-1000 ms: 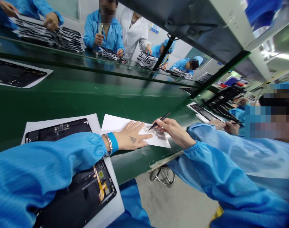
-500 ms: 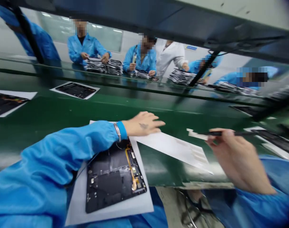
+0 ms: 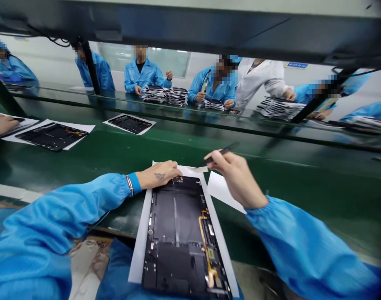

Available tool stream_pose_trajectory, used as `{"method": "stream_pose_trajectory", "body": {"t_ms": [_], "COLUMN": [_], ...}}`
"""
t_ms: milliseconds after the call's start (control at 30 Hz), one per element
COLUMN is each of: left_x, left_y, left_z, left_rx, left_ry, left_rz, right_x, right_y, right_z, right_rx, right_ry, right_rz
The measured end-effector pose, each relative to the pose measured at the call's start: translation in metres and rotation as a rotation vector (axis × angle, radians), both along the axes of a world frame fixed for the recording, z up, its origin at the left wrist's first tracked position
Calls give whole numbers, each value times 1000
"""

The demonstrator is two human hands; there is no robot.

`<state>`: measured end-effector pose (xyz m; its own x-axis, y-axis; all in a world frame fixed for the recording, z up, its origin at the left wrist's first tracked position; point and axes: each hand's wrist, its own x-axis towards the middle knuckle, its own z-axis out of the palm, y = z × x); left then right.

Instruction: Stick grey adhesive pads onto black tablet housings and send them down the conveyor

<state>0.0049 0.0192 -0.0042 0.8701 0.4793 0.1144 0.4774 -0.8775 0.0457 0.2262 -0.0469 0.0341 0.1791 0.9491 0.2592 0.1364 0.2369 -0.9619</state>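
Head view shows me a flat black device (image 3: 181, 233) on a white sheet (image 3: 138, 258) at the near edge of the green bench (image 3: 271, 183), its inside exposed: dark panels, small silvery parts, a gold ribbon cable (image 3: 211, 276) along the right. The left hand (image 3: 161, 173) touches its far end; whether it grips, I cannot tell. Apart from it, the right hand (image 3: 237, 177) pinches a black tool (image 3: 229, 148), a pale strip (image 3: 201, 169) at its tip.

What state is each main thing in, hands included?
Near tablet: open, inner parts showing, on paper.
Left hand: fingers bent, at the near tablet's far end.
Right hand: closed on the tool.
Tool: tilted, tip downward.
Strip: at the tool's tip, contact unclear.
Sheet: on the bench, partly hidden.
Far tablet: open, on paper.
Left tablet: open, on paper.
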Motion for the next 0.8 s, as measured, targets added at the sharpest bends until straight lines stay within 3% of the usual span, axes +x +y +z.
{"method": "stream_pose_trajectory", "body": {"t_ms": [100, 267, 800], "left_x": [-8, -14, -12], "left_y": [-8, -18, -23], "left_z": [0, 2, 1], "left_rx": [28, 127, 134], "left_ry": [-27, 46, 1], "left_rz": [-17, -83, -110], "right_x": [-7, -2, 3], "right_y": [19, 12, 3], "right_z": [-22, -46, -49], "right_rx": [-91, -203, -275], "right_ry": [20, 106, 118], "right_rz": [15, 6, 29]}}
